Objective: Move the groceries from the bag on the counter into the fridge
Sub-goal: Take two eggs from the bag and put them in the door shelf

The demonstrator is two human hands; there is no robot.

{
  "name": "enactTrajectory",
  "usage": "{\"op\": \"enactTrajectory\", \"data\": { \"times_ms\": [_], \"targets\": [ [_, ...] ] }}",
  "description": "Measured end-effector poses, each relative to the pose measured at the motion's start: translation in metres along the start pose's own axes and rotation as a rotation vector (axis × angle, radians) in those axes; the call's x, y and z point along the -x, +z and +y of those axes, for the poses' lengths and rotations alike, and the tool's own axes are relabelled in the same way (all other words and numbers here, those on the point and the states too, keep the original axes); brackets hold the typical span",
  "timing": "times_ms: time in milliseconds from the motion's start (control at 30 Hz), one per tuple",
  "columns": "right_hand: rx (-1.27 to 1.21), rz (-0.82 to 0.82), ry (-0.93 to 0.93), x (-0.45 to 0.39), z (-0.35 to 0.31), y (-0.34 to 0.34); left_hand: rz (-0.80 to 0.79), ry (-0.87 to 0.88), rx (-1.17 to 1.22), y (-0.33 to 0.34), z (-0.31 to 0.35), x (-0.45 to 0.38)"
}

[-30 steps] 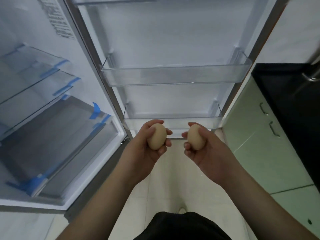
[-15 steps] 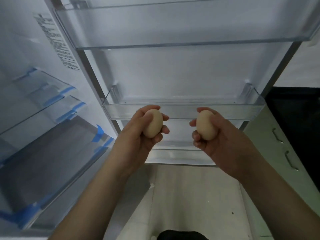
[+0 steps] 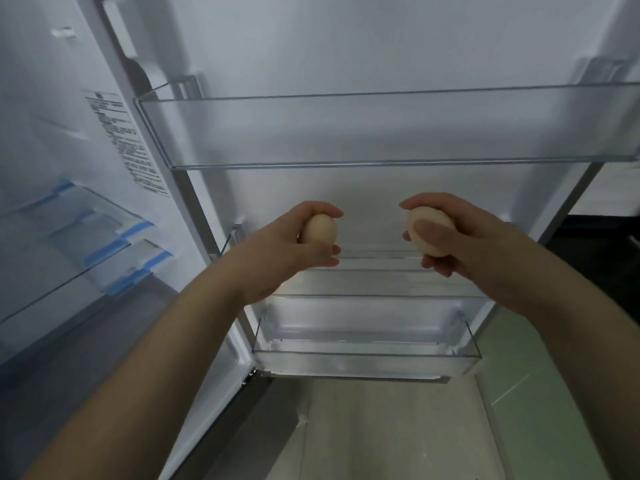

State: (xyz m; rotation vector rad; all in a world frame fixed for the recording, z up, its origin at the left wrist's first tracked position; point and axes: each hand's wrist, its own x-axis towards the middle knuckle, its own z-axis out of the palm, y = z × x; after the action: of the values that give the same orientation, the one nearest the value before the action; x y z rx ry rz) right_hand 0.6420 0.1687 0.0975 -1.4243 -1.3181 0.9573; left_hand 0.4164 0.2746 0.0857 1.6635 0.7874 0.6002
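Eggs, two, smooth and pale tan: the left hand (image 3: 277, 251) curls around one egg (image 3: 320, 229), the right hand (image 3: 460, 237) grips the other egg (image 3: 431, 233), both held before the open fridge door's clear middle shelf (image 3: 381, 278).

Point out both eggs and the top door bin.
left egg (image 3: 320, 228), head view, bare shell centre.
right egg (image 3: 424, 214), head view, upper shell.
top door bin (image 3: 381, 133), head view, clear front wall.

Home kitchen — open fridge (image 3: 381, 98), green cabinets (image 3: 540, 410).
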Motion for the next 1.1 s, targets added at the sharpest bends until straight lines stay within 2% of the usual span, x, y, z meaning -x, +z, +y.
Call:
{"op": "enactTrajectory", "data": {
  "times_ms": [233,333,400,600,800,1100],
  "targets": [
    [0.158,-0.03,0.127,-0.049,0.011,0.021,-0.041,-0.075,-0.539,-0.012,-0.001,-0.033],
    [0.283,-0.1,0.181,-0.06,0.015,0.028,-0.072,-0.07,-0.821,-0.011,-0.007,-0.042],
    [0.368,-0.146,0.188,-0.065,0.015,0.031,-0.089,-0.05,-0.928,-0.009,-0.01,-0.043],
    [0.582,-0.183,0.143,-0.077,0.019,0.036,-0.108,0.022,-1.085,-0.008,-0.007,-0.051],
    [0.885,-0.245,0.053,-0.077,0.015,0.037,-0.145,0.0,-1.226,0.002,0.001,-0.06],
    [0.963,-0.287,0.072,-0.078,0.01,0.042,-0.146,0.04,-1.204,0.012,-0.013,-0.074]
  ]
}}
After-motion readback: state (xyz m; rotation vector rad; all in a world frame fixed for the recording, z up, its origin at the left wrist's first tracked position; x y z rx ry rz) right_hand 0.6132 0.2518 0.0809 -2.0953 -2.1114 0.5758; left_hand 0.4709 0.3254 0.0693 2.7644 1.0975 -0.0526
